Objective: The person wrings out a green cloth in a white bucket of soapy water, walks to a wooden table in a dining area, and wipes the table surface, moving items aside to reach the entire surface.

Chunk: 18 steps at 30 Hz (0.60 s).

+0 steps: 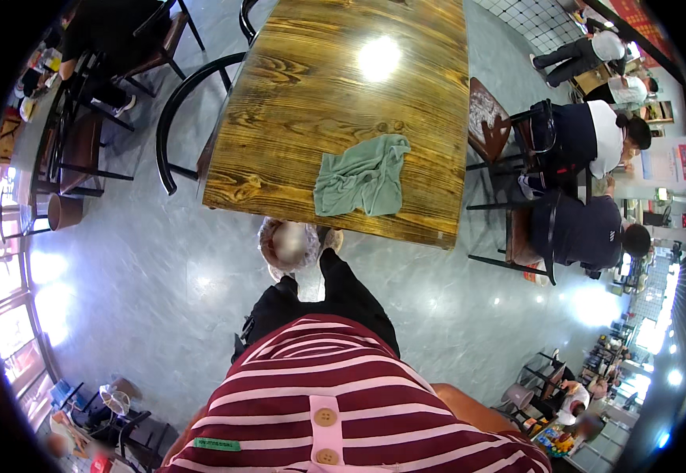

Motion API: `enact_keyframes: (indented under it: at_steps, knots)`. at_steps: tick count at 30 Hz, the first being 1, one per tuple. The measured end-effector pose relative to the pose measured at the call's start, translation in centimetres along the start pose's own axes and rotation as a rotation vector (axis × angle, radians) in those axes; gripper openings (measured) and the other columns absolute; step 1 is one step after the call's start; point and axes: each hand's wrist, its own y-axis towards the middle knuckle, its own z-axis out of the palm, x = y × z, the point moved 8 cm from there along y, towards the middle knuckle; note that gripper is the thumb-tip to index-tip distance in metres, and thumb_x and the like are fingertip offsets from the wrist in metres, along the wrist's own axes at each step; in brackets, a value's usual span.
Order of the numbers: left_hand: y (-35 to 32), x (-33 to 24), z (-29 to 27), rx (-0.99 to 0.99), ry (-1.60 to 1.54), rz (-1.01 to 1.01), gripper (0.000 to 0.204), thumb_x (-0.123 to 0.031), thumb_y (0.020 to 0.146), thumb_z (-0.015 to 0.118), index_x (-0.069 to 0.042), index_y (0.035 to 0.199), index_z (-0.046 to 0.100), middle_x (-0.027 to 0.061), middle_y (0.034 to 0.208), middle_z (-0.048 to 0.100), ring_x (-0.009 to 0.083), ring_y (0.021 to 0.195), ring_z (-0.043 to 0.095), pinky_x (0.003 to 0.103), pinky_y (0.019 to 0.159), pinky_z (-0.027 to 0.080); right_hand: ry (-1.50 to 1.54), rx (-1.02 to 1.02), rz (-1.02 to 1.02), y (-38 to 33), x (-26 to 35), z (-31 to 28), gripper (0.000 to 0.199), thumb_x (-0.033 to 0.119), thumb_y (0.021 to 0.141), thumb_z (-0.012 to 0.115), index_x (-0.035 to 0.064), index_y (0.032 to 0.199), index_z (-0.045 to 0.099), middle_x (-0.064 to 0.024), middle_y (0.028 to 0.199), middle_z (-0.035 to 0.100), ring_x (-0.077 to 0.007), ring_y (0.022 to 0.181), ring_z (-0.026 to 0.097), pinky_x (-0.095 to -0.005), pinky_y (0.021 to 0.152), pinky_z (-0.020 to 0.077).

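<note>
Neither of my hands shows; only a bit of bare arm (469,406) appears at the right side of my striped shirt, and a sliver at the left. A crumpled grey-green cloth (363,177) lies near the close edge of the wooden table (303,102), right of its middle, with nobody touching it. Below that edge, on the floor by my feet, stands a round bin (289,244) with a clear plastic liner.
Black-framed chairs (177,110) stand along the table's left side. On the right, a brown-seated chair (489,118) stands close to the table, and people (579,229) sit with their backs to it. A brown bin (65,211) stands at the far left.
</note>
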Motion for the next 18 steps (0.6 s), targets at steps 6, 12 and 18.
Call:
enact_keyframes:
  at_steps: [6,12,18]
  knots:
    - [6.9,4.9,1.1,-0.218,0.025,0.109,0.023,-0.019,0.08,0.07,-0.006,0.098,0.07,0.0093,0.092,0.07,0.0182,0.079,0.065,0.032,0.071,0.053,0.169,-0.208,-0.046,3.3,0.6,-1.9,0.041,0.037,0.08,0.074,0.0091,0.109,0.067,-0.0028,0.097,0.068,-0.0155,0.086,0.063,-0.0306,0.07,0.0516]
    - [8.1,7.8,1.3,-0.244,0.043,0.127,0.022,-0.021,0.08,0.07,-0.007,0.096,0.071,0.009,0.088,0.071,0.018,0.076,0.066,0.033,0.07,0.053,0.209,-0.179,-0.031,2.7,0.4,-1.7,0.044,0.035,0.08,0.074,0.0083,0.113,0.064,-0.0037,0.101,0.067,-0.0162,0.088,0.063,-0.0311,0.072,0.0519]
    - [7.4,10.4,0.7,-0.261,0.052,0.133,0.021,-0.022,0.08,0.071,-0.008,0.095,0.072,0.0087,0.085,0.072,0.0178,0.073,0.066,0.033,0.068,0.052,0.218,-0.084,0.003,1.6,0.6,-1.5,0.047,0.033,0.08,0.075,0.0075,0.117,0.061,-0.0046,0.106,0.066,-0.0168,0.091,0.063,-0.0316,0.074,0.0522]
